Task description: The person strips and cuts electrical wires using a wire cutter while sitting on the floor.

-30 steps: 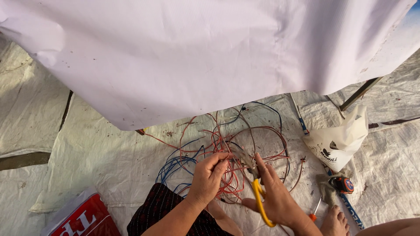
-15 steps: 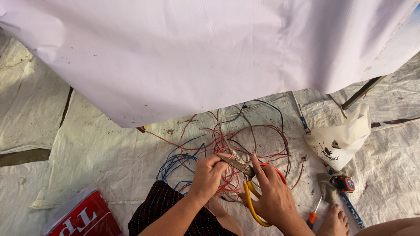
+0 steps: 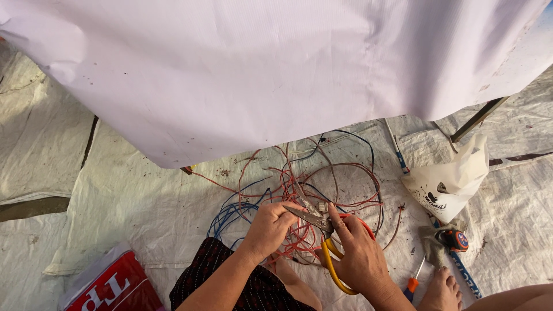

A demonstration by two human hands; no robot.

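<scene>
A tangle of red, blue and dark wires [image 3: 322, 184] lies on a pale woven sheet [image 3: 132, 196] on the ground. My left hand [image 3: 271, 227] pinches a wire from the tangle near its front edge. My right hand [image 3: 357, 256] grips yellow-handled pliers [image 3: 322, 236], whose metal jaws point left and touch the wire at my left fingers. My dark patterned garment [image 3: 213, 276] sits just below the left wrist.
A large white sheet [image 3: 259, 69] hangs over the upper view. A white plastic bag [image 3: 452, 181] lies at the right, with a roll of tape [image 3: 455, 241] and an orange-handled screwdriver [image 3: 413, 282] by my bare foot [image 3: 443, 291]. A red packet [image 3: 112, 285] is at the lower left.
My right hand has raised the pliers from beside the tangle and turned their jaws left to the wire. My left hand stayed on the wires.
</scene>
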